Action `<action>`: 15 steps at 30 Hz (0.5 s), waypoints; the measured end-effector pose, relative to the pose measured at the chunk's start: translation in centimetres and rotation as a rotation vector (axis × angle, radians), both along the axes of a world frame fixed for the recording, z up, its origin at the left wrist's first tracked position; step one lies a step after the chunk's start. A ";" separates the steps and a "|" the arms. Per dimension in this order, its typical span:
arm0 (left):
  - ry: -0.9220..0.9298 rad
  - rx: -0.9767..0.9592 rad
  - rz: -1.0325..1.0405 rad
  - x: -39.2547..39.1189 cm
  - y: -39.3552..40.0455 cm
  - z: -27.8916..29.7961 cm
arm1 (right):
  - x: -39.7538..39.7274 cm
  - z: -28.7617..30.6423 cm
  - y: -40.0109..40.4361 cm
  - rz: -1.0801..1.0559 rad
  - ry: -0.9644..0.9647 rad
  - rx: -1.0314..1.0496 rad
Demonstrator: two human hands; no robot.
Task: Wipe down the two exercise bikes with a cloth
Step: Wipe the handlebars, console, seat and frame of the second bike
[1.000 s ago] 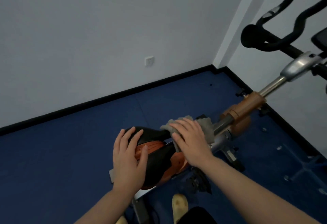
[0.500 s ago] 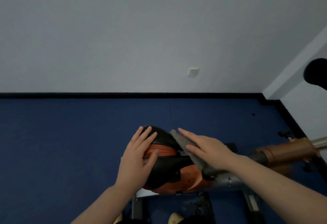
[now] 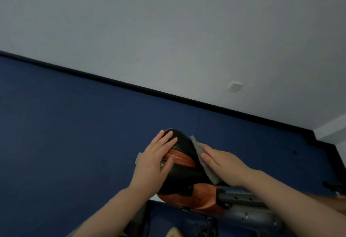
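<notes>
step in hand: wiping the saddle (image 3: pixel 184 163) of one exercise bike, lower centre of the frame. the saddle is black with an orange band across it and an orange underside; its grey seat post rail (image 3: pixel 243 204) runs off toward the lower right.

left hand (image 3: pixel 155 161): fingers straight and spread flat over the left side of the saddle, palm down, gripping nothing; judged to be steadying it.

right hand (image 3: pixel 222 163): fingers straight and together, pressing the grey cloth (image 3: pixel 201 157) flat against the right flank of the saddle. the cloth is pinned between palm and saddle, one corner poking up past the fingertips.

only one bike is in view; the second cannot be seen, so the task looks early or midway, by judgement.

next move calls for: sliding the cloth along the flank toward the nose or over the top, with the left hand shifting off any patch not yet wiped.

change against the earlier frames: the view has swung left and tilted, so the handlebars and brown post collar have left the frame. the cloth has moved from the post end onto the saddle's side. the left hand stays put.
</notes>
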State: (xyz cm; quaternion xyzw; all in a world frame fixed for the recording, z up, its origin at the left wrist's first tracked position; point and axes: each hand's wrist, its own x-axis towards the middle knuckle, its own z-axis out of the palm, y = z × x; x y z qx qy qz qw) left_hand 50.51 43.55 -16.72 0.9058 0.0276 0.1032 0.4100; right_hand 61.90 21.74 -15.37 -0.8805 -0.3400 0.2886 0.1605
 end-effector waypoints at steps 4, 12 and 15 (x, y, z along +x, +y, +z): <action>0.004 0.001 0.045 0.0 -0.1 -0.4 | 0.8 -0.2 4.8 -0.043 -0.026 0.086; 0.138 -0.067 0.024 -1.7 -0.1 -0.7 | 0.8 -0.2 1.4 0.076 0.033 0.101; 0.160 -0.150 0.092 -2.4 -0.5 -1.0 | 1.4 -0.3 4.4 -0.005 0.067 0.132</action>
